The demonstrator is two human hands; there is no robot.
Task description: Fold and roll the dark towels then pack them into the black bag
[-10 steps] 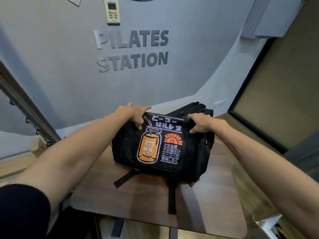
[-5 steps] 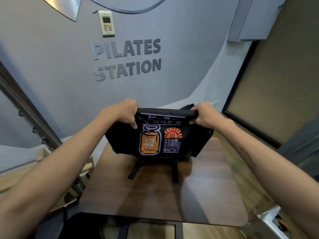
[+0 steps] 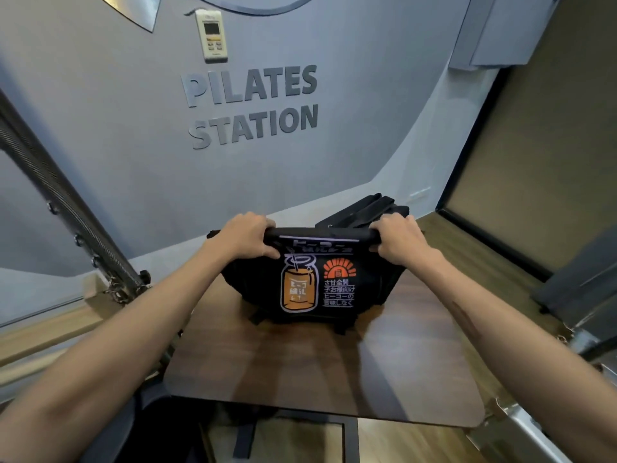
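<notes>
Black bag [image 3: 317, 282] was held upright on the table [image 3: 334, 369]; its top edge, running left to right, was gripped by curled left hand [image 3: 248, 233] and right hand [image 3: 397, 237]; towels unseen.

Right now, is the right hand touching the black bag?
Touching. The head view shows the right hand gripping the top edge of the black bag, fingers curled over it.

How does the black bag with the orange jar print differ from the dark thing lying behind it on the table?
The black bag carries an orange jar print and white writing; the dark thing behind it looks plain. The left hand and right hand grip the bag's top edge; nothing holds the other. Both are dark.
</notes>
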